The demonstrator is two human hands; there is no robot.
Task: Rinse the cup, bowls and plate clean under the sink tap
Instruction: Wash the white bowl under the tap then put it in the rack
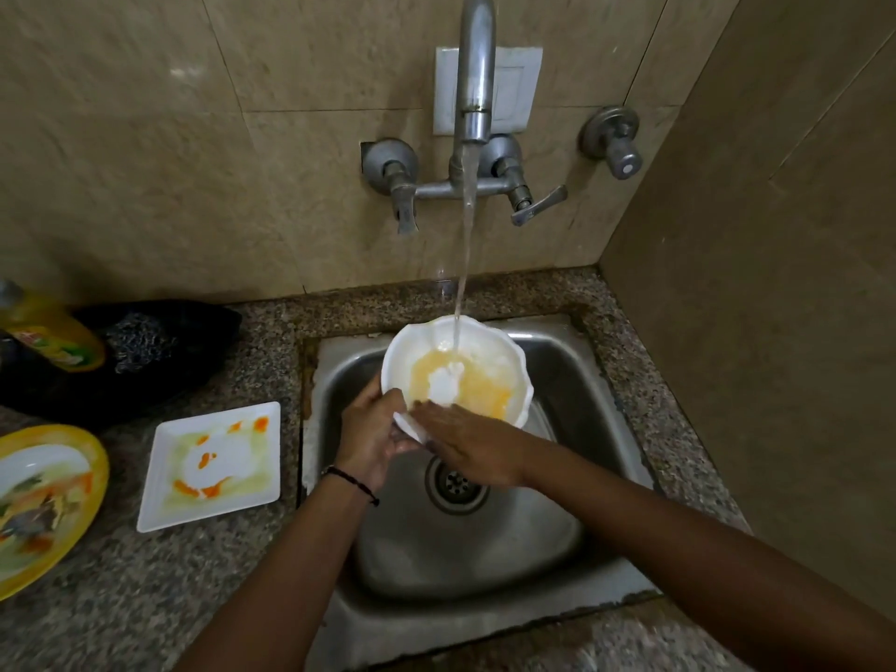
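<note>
The left hand [371, 429] grips the near rim of the white bowl [504, 366], thumb over the edge and fingers curled beneath. It holds the bowl tilted back toward the wall, over the sink [485, 550], so that the stream [465, 235] from the tap [477, 65] lands inside it. The right hand [465, 443] is released and grasps nothing. Its fingers lie straight and flat across the same near rim, tips reaching into the orange-tinted water pooled in the bowl. I judge that it is rubbing residue loose while the other hand steadies the bowl. How far the fingertips go below the water I cannot tell; the splash blurs them.

Out to the left of the left hand, on the counter [145, 599], waits a square plate [213, 465] smeared with orange sauce. Farther left is a yellow-rimmed dish [43, 502] with food scraps (both probably parked within easy reach for their turn). Beyond them, toward the wall, stand a yellow bottle [48, 332] and a dark cloth [160, 351]. I can pick out no cup. The rinsing seems to be at an early stage: this bowl is cloudy and both dishes on the counter are dirty.
</note>
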